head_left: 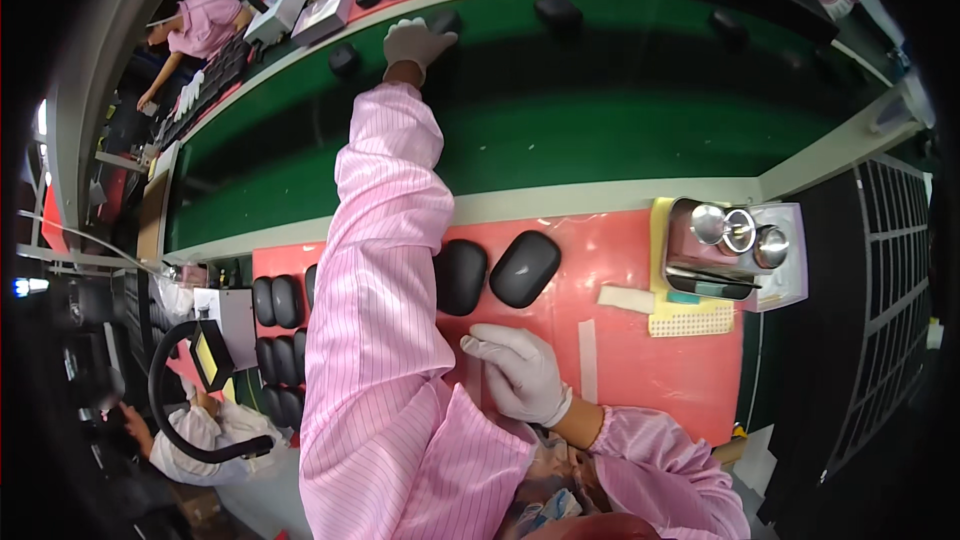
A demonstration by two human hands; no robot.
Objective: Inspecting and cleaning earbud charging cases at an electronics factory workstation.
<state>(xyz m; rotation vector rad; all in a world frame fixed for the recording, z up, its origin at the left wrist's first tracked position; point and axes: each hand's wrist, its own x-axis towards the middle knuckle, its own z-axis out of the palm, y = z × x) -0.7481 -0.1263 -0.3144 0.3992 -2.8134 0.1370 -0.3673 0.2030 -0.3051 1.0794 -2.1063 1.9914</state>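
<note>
Head view, clock read from picture centre. Reaching across green surface (620,140) with gloved left hand (418,46), between 11 and 12 o'clock; right at dark rounded shell (446,19) there, fingers partly over near side, cannot tell if gripped. Along same surface: second shell (344,59) at 11, third shell (558,12) between 12 and 1, fourth shell (728,26) between 1 and 2. Gloved right hand (518,376) between 5 and 6, over pink mat (665,370), fingers loosely extended, relaxed. On mat: black shell (461,277) near centre toward 7, tilted shell (525,269) just beside, toward 4. At 3: metal tray (682,242) with round metal pots (708,223). Between 8 and 9: grouped shells (286,301).
</note>
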